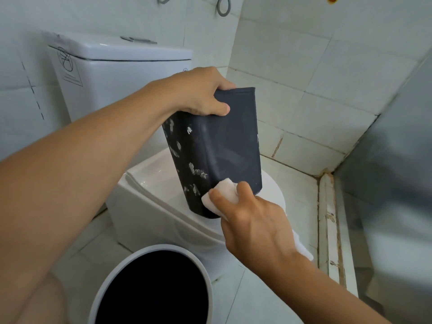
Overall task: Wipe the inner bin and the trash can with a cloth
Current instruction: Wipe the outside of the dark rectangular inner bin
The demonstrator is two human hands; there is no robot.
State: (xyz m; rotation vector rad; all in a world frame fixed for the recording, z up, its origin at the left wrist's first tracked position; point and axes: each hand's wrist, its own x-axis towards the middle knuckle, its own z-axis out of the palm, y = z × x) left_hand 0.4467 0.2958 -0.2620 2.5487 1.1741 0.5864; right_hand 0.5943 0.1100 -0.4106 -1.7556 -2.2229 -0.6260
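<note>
Fingers (216, 109) of left hand (198, 93) curled round dark inner bin (224, 148) held over toilet (149, 183), right hand (253, 224) pinching white cloth (221, 191) against bin's lower wall, white trash can (112, 277) open on floor below.

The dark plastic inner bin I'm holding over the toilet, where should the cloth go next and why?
Probably slide the white cloth in your right hand leftward and up across the dark plastic inner bin. The cloth sits near the bin's lower end, and whitish smears still speckle the left face, while the face toward you looks cleaner. Your left hand grips the top end, steadying it.
</note>
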